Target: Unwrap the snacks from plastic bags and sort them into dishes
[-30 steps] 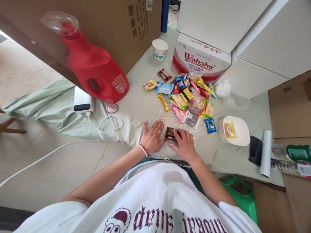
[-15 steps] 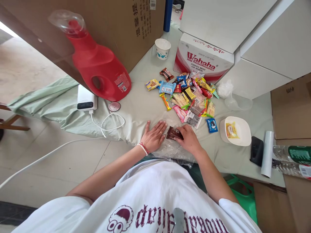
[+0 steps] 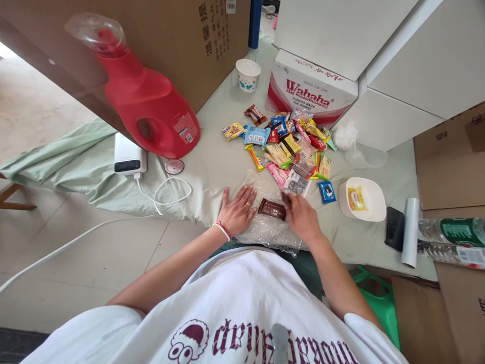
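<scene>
A dark brown snack packet (image 3: 272, 209) lies flat on a sheet of clear plastic film (image 3: 261, 235) near the table's front edge. My left hand (image 3: 237, 211) rests palm down with fingers spread, pressing on the film's left part. It wears a ring and a bead bracelet. Beside the packet's right end is my right hand (image 3: 303, 218), its fingers curled downward. A dark brown bit shows at those fingertips; I cannot make out what it is. Behind the film lies a pile of wrapped snacks (image 3: 290, 145), with a blue packet (image 3: 326, 192) apart on the right.
A white bowl (image 3: 373, 199) with a yellow packet stands to the right, near a roll (image 3: 410, 232) and plastic bottles (image 3: 460, 230). At the left are a red jug (image 3: 159, 106), a white power bank (image 3: 129, 153) and its cable. A paper cup (image 3: 248, 76) and Wahaha carton (image 3: 310, 91) stand behind.
My right hand has shifted slightly right, off the brown packet, which now lies uncovered on the film. My left hand has stayed on the film. The view has shifted slightly.
</scene>
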Demonstrator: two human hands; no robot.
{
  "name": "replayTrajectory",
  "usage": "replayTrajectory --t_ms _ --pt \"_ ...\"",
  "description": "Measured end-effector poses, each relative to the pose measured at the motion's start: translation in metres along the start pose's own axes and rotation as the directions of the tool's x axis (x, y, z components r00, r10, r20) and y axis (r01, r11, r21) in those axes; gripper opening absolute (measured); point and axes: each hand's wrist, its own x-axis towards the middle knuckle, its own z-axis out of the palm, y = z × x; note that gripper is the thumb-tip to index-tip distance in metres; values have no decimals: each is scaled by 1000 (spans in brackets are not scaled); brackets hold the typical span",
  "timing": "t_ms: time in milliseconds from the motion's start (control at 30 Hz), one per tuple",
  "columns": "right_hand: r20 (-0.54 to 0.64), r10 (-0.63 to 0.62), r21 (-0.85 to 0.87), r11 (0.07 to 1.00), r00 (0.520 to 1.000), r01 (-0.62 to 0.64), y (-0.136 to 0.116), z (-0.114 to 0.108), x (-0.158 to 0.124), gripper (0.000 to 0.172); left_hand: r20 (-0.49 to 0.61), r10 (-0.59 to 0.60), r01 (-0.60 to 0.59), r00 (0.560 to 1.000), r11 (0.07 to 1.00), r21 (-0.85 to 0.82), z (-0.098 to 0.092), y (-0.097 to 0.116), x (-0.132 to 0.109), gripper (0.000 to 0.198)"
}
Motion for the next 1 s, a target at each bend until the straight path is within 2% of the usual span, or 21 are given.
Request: replayTrajectory --t_ms 133,267,367,467,667,767,900,1000 --pt "151 -123 -109 984 981 140 -33 5 8 58 -8 1 -1 1000 1000 2 0 1 0 59" --pt "213 -179 -173 961 961 217 -37 3 14 48 -14 -12 11 1000 1000 -23 -1 1 0 57" --pt "267 -137 -180 965 954 189 -30 -2 14 44 -4 -31 31 1000 999 -39 -2 -1 0 58" --pt "301 -58 -161 981 952 111 -20 -6 9 44 -5 -41 40 999 999 -28 -2 -3 -2 58" --pt "334 31 -181 983 942 32 9 -17 1 44 37 -39 40 999 998 -39 -7 -11 -3 61" --pt "280 24 -167 986 960 24 16 -32 3 46 54 -30 33 998 998 -60 -10 -15 -2 60" --pt "181 -40 -134 989 983 65 -3 -50 10 47 35 -3 5 999 999 -51 -10 -16 -2 56" --pt "226 -110 -117 983 968 139 -31 -43 18 43 22 -4 5 1000 999 -38 -9 -13 -2 55"
